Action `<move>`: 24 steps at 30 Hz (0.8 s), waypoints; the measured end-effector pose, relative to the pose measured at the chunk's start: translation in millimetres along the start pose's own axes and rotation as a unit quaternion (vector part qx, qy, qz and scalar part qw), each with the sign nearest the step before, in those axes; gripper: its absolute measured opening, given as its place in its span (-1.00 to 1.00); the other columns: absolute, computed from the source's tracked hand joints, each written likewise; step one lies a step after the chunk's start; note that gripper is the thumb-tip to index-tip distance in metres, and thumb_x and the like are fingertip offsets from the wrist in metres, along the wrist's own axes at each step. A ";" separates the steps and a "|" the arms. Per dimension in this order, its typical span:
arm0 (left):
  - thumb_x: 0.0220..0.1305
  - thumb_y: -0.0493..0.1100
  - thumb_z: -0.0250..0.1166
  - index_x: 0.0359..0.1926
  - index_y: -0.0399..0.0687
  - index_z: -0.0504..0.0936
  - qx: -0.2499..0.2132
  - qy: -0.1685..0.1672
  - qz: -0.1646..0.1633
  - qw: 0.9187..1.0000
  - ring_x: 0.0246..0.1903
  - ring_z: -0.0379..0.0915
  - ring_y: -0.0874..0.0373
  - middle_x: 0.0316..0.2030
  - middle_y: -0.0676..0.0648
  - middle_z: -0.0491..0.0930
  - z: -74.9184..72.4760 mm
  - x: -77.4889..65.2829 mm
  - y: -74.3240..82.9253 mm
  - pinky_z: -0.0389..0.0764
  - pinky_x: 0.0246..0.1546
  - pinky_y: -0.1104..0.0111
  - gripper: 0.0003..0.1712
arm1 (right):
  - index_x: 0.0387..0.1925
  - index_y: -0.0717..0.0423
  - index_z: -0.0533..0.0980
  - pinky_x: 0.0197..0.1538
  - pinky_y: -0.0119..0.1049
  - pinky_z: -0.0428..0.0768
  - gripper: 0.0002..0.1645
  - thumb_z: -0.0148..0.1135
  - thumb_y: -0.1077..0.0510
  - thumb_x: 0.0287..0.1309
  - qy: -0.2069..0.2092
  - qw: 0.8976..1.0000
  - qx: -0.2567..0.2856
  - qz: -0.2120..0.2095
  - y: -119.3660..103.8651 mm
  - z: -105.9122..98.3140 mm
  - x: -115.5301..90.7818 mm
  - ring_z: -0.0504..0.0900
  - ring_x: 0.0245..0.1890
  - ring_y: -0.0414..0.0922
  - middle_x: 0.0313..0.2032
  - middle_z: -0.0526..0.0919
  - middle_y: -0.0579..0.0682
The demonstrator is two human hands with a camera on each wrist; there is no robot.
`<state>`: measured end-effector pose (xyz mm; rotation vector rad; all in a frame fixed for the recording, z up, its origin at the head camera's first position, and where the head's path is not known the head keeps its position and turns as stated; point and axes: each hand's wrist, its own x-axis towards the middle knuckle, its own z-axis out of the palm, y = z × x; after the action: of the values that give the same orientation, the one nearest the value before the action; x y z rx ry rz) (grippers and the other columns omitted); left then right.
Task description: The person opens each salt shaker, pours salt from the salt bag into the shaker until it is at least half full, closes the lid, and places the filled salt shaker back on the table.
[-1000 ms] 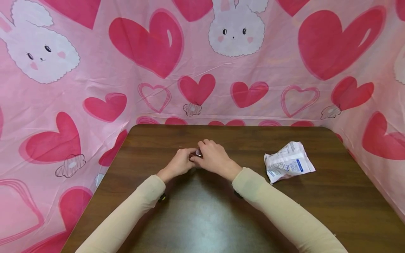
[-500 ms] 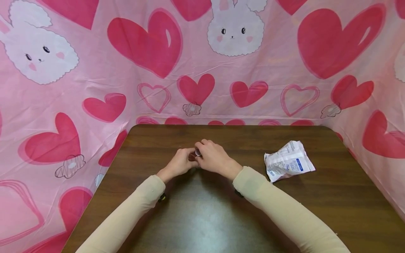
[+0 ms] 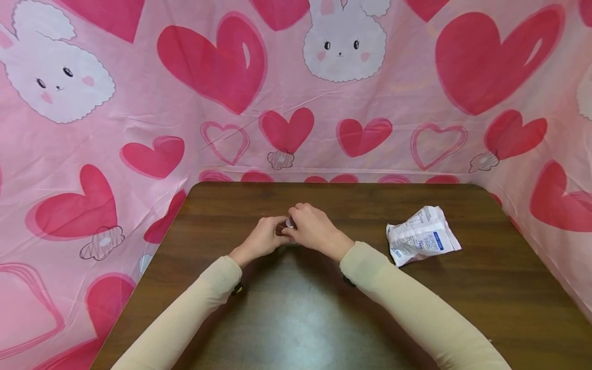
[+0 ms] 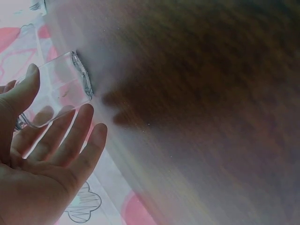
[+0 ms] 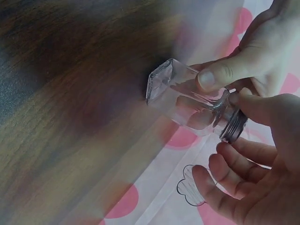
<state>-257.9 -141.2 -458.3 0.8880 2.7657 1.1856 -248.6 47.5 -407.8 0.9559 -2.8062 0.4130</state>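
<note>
I see both hands meeting over the middle of the brown wooden table (image 3: 296,308), and between them is a small clear glass bottle (image 5: 187,101). From the head view the bottle is almost wholly covered by the fingers, with only a small dark and shiny bit showing where the hands join.

The right wrist view shows it best. The bottle stands with its square base on the table and its threaded neck (image 5: 233,125) pointing away from the tabletop. My left hand (image 3: 262,238) grips the glass body: the thumb lies across one face and the other fingers curl behind it, showing through the glass. In the left wrist view I see the same hold, thumb along one side and fingers wrapped under the other.

My right hand (image 3: 313,228) sits at the neck end. Its thumb touches the threaded rim, and its other fingers are curled loosely just beside the neck with a gap between them and the glass. I cannot tell whether that hand actually pinches the neck or merely touches it. No cap shows on the threads.

Off to the right, well apart from the hands, a crumpled white packet with blue print (image 3: 422,236) lies on the table. A pink cloth with hearts and rabbits (image 3: 231,67) hangs behind and at both sides.
</note>
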 end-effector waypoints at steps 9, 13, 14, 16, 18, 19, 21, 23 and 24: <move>0.20 -0.26 0.60 0.01 -0.16 0.73 -0.001 0.002 -0.003 1.000 -0.18 0.72 0.12 -0.15 -0.05 0.77 0.8 0.1 -1.1 0.71 -0.12 0.23 -0.63 | 0.02 0.17 0.64 -0.08 -0.09 0.67 -0.60 0.45 0.00 0.30 -0.007 1.000 -0.009 -0.023 1.6 0.2 -2.9 0.59 -0.14 0.01 -0.16 0.60 0.07; 0.20 -0.30 0.58 0.01 -0.17 0.73 0.010 0.008 -0.001 1.000 -0.23 0.68 0.17 -0.18 -0.04 0.77 0.7 -0.6 -0.8 0.70 -0.14 0.24 -0.65 | -0.03 0.16 0.60 -0.14 -0.10 0.68 -0.47 0.48 -0.19 0.28 -0.007 1.000 -0.001 0.003 0.1 -0.2 -3.7 0.59 -0.19 -0.01 -0.18 0.61 0.06; 0.20 -0.29 0.59 0.01 -0.16 0.73 0.010 0.007 -0.002 1.000 -0.24 0.67 0.18 -0.18 -0.02 0.77 0.7 -0.8 -0.6 0.70 -0.13 0.25 -0.64 | -0.05 0.15 0.60 -0.16 -0.12 0.68 -0.45 0.48 -0.22 0.27 -0.006 1.000 0.002 0.010 -0.1 0.0 -3.4 0.58 -0.21 -0.02 -0.19 0.61 0.05; 0.20 -0.24 0.61 0.03 -0.12 0.73 0.001 0.002 -0.005 1.000 -0.25 0.64 0.20 -0.16 0.01 0.76 0.7 -1.2 -0.6 0.70 -0.11 0.26 -0.62 | -0.11 0.15 0.59 -0.20 -0.16 0.67 -0.46 0.47 -0.24 0.28 -0.002 1.000 0.009 0.021 -0.4 0.5 -2.9 0.57 -0.25 -0.05 -0.23 0.60 0.04; 0.20 -0.19 0.62 0.04 -0.09 0.73 -0.008 -0.003 -0.006 1.000 -0.25 0.64 0.21 -0.16 0.03 0.75 0.5 -1.6 -0.5 0.69 -0.09 0.28 -0.60 | -0.14 0.15 0.60 -0.22 -0.19 0.67 -0.51 0.46 -0.20 0.30 0.000 1.000 0.013 0.023 -0.5 0.8 -2.0 0.55 -0.27 -0.06 -0.25 0.60 0.03; 0.19 -0.18 0.62 0.05 -0.08 0.73 -0.013 -0.004 -0.008 1.000 -0.25 0.64 0.21 -0.15 0.04 0.75 0.5 -1.8 -0.5 0.70 -0.09 0.28 -0.59 | -0.15 0.16 0.60 -0.22 -0.19 0.66 -0.54 0.46 -0.16 0.32 0.000 1.000 0.013 0.021 -0.6 0.8 -1.6 0.54 -0.28 -0.06 -0.25 0.59 0.04; 0.19 -0.17 0.62 0.05 -0.08 0.73 -0.014 -0.003 -0.008 1.000 -0.23 0.66 0.21 -0.15 0.04 0.75 0.5 -1.6 -0.3 0.70 -0.10 0.28 -0.58 | -0.14 0.18 0.62 -0.20 -0.19 0.67 -0.59 0.45 -0.09 0.34 0.000 1.000 0.013 0.013 -1.4 -0.1 -1.2 0.54 -0.27 -0.05 -0.25 0.59 0.05; 0.20 -0.19 0.62 0.03 -0.11 0.73 -0.011 0.000 -0.006 1.000 -0.22 0.68 0.19 -0.16 0.01 0.76 0.6 -1.4 -0.1 0.71 -0.13 0.27 -0.60 | -0.12 0.21 0.64 -0.16 -0.18 0.67 -0.65 0.45 -0.02 0.34 0.000 1.000 0.009 -0.001 -1.9 -0.7 -0.7 0.55 -0.25 -0.03 -0.24 0.59 0.06; 0.21 -0.21 0.61 0.03 -0.13 0.72 -0.008 0.001 -0.007 1.000 -0.22 0.69 0.17 -0.16 -0.01 0.76 0.7 -1.2 0.0 0.71 -0.14 0.26 -0.61 | -0.10 0.22 0.64 -0.14 -0.16 0.67 -0.67 0.45 0.02 0.33 0.002 1.000 0.009 -0.007 -2.3 -1.1 -0.7 0.56 -0.24 -0.02 -0.23 0.59 0.07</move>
<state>-256.7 -141.4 -459.0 0.8644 2.7549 1.2058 -246.6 46.5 -406.4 0.9782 -2.7952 0.4371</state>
